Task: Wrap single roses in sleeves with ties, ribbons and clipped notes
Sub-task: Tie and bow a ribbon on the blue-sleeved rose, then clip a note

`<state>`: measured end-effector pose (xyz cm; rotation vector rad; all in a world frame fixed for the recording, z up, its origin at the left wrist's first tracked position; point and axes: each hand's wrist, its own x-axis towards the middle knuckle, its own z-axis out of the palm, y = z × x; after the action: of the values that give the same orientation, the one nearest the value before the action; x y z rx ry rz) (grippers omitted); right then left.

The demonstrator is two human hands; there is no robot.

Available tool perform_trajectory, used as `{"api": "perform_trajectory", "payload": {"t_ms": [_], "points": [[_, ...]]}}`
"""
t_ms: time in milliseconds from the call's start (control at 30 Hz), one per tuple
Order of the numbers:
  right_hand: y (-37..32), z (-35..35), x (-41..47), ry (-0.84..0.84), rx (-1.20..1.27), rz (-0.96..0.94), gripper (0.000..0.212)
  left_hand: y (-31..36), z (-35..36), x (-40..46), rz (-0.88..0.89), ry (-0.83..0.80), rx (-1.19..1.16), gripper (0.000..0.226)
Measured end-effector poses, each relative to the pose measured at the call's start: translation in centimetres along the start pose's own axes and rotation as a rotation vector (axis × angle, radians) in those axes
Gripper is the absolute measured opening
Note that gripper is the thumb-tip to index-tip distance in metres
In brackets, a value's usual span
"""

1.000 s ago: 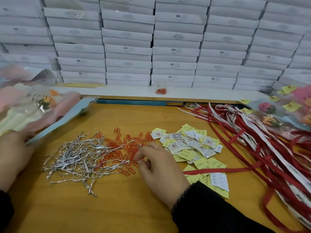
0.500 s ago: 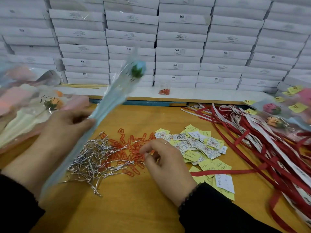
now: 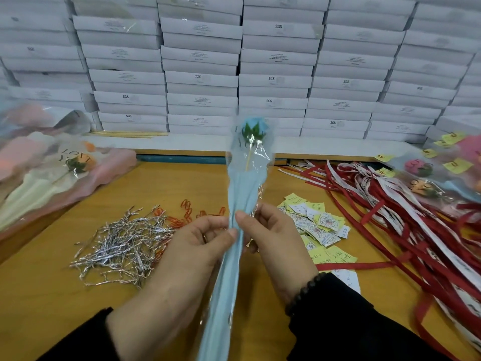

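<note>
A yellow wooden table (image 3: pixel 78 295) is sitting in front of a wall of stacked white boxes (image 3: pixel 276 82). Silver ties (image 3: pixel 122 246) are lying at 9 o'clock, orange clips (image 3: pixel 187 209) just behind them, yellow notes (image 3: pixel 317 227) at 3 o'clock, and red ribbons (image 3: pixel 406 225) farther right. In the middle, a blue rose (image 3: pixel 253 127) is standing up inside a blue sleeve (image 3: pixel 231 261). The left hand (image 3: pixel 187 259) and right hand (image 3: pixel 276 243) are both pinching the sleeve with curled fingers.
</note>
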<state>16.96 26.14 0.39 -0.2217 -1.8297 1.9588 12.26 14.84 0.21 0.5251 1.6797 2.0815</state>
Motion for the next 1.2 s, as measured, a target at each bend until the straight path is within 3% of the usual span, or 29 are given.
{"api": "perform_trajectory", "payload": {"t_ms": [200,467,767,1200], "points": [[0.6,-0.5,0.3,0.014,-0.057,0.064,0.008,-0.3,-1.0,0.5,-0.051,-0.006,0.095,0.015],[0.7,-0.6,0.4,0.023,0.038,0.057,0.015,-0.2,-1.7,1.0,-0.065,0.089,0.011,0.006],[1.0,-0.2,0.7,0.04,0.043,0.013,0.017,-0.1,-2.0,1.1,-0.133,0.023,-0.043,0.03],[1.1,-0.2,0.8,0.019,0.133,-0.032,0.02,0.3,-2.2,1.8,-0.083,0.102,-0.036,0.028]]}}
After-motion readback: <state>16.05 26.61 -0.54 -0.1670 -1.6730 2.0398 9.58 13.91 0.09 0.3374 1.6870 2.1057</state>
